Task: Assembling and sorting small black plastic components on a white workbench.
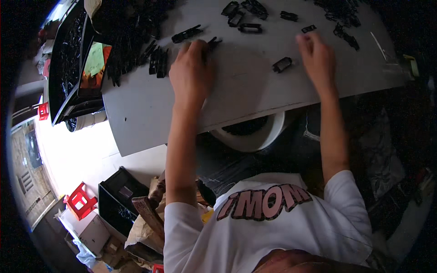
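Observation:
My left hand (192, 68) is curled closed above the grey table (141, 113). A thin black plastic piece (214, 43) sticks out at its fingertips, and the fingers hide the rest of it. Just beyond that hand lies a long black plastic part (187, 34). Slightly blurred, my right hand (318, 59) has thumb and forefinger a little apart. Its fingertips are close to a small black frame-shaped part (308, 28); whether they touch it is unclear. Between my hands, nearer the right one, a black rectangular part (282, 64) rests on the table.
Several black parts (250, 28) lie loose at the table's far side. A dark heap (136, 27) covers the far left, with more parts (343, 13) at far right. A black bin (68, 63) stands left of the table. Under the edge is a white bucket (273, 132).

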`<state>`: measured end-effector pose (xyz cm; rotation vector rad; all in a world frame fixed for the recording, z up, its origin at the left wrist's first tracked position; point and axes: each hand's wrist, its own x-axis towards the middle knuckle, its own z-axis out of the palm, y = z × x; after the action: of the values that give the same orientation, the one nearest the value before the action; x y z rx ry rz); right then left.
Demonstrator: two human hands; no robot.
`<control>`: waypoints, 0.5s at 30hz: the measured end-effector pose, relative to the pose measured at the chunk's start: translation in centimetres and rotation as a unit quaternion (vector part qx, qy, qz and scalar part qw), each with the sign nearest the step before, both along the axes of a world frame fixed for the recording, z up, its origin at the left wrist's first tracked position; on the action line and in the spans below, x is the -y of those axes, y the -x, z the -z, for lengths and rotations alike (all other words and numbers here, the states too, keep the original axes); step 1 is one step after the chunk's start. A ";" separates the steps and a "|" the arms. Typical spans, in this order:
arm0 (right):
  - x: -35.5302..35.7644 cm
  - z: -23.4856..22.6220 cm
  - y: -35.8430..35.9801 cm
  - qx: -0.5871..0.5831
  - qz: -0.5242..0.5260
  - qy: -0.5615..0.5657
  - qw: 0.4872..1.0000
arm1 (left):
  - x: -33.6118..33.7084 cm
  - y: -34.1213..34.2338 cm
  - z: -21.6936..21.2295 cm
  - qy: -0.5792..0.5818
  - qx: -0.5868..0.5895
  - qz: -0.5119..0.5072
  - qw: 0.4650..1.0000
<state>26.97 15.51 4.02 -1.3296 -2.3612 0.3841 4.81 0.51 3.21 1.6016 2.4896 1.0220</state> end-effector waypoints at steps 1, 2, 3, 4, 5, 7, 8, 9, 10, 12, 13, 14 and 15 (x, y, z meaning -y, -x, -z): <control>-1.4 0.0 -0.2 0.036 0.062 -0.059 0.996 | 0.4 0.0 0.2 0.000 -0.001 0.002 1.000; -3.0 0.7 -0.3 0.035 0.064 -0.059 0.996 | 0.9 -0.1 0.4 -0.002 0.023 0.014 1.000; -4.7 1.9 -0.4 0.049 0.058 -0.153 0.985 | 1.4 -0.2 0.4 -0.002 0.046 0.025 0.999; -6.1 3.0 -0.5 0.064 0.051 -0.246 0.966 | 2.0 -0.5 0.1 -0.002 0.045 0.026 0.999; -7.3 4.0 -1.1 0.065 0.053 -0.246 0.965 | 2.6 -1.1 -0.2 -0.010 0.103 0.037 0.994; -8.2 4.3 -1.1 0.075 -0.013 -0.214 0.974 | 3.7 -1.8 -0.4 -0.019 0.158 0.043 0.986; -8.0 4.6 -1.5 0.076 -0.013 -0.214 0.974 | 4.2 -2.1 0.0 -0.040 0.175 0.046 0.983; -5.9 3.1 -0.6 -0.027 -0.031 -0.098 0.994 | 4.7 -2.2 0.3 -0.060 0.190 0.045 0.979; -3.6 1.8 0.4 -0.130 -0.049 0.022 0.990 | 5.2 -2.2 0.1 -0.057 0.188 0.039 0.980; 0.2 -0.3 0.9 -0.189 -0.127 0.173 0.958 | 5.6 -2.4 -0.2 -0.029 0.222 0.051 0.973; 2.2 -0.7 1.5 -0.173 -0.176 0.226 0.943 | 5.7 -2.5 -0.3 -0.028 0.224 0.053 0.973; 3.9 -0.9 2.6 -0.157 -0.226 0.279 0.920 | 6.0 -2.4 -0.4 -0.025 0.234 0.059 0.970; 4.9 -0.3 3.3 -0.152 -0.286 0.219 0.920 | 5.9 -2.5 -0.4 -0.025 0.248 0.070 0.966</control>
<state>23.71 10.65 4.29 -0.6225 -2.4252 1.2553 7.34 -5.43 3.63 1.3030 2.0078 1.2824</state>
